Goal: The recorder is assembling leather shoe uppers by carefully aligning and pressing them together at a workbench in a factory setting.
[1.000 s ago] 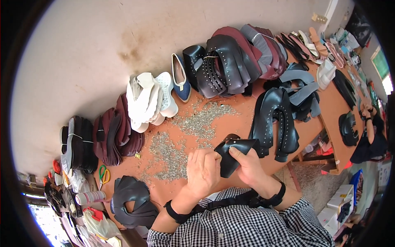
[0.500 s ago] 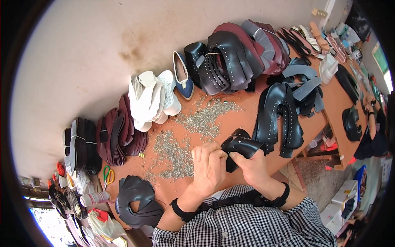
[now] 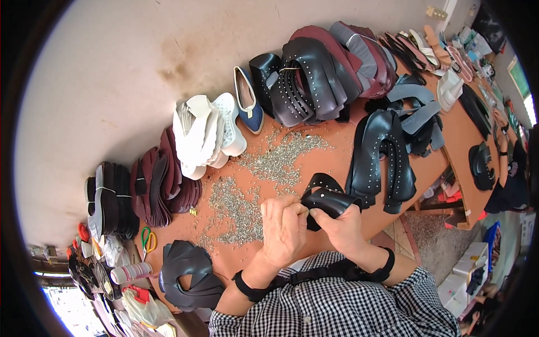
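A black leather-like shoe upper (image 3: 335,202) with a few silver studs is bent into a curve in front of my chest. My right hand (image 3: 341,227) grips it, thumb on the near side. Against its left edge, my left hand (image 3: 283,227) is closed, fingers curled and thumb tip pressed near the right thumb. Any small piece between those fingertips is hidden. Loose silver studs (image 3: 238,210) are spread over the orange-brown table (image 3: 224,261) beyond my left hand. Finished-looking studded black uppers (image 3: 382,157) lie just to the right of my hands.
Unstudded black uppers (image 3: 188,275), green-and-yellow scissors (image 3: 148,240) and a thread cone (image 3: 132,272) sit at left. Along the wall stand maroon pieces (image 3: 151,191), white soles (image 3: 227,126), a blue shoe (image 3: 251,115) and stacked studded uppers (image 3: 314,78). Another person's arm (image 3: 502,157) is at far right.
Both hands stay at nearly the same spot, still closed at the upper, which has tilted slightly. The view has shifted a little. At far right, the other person's arm has moved upward.
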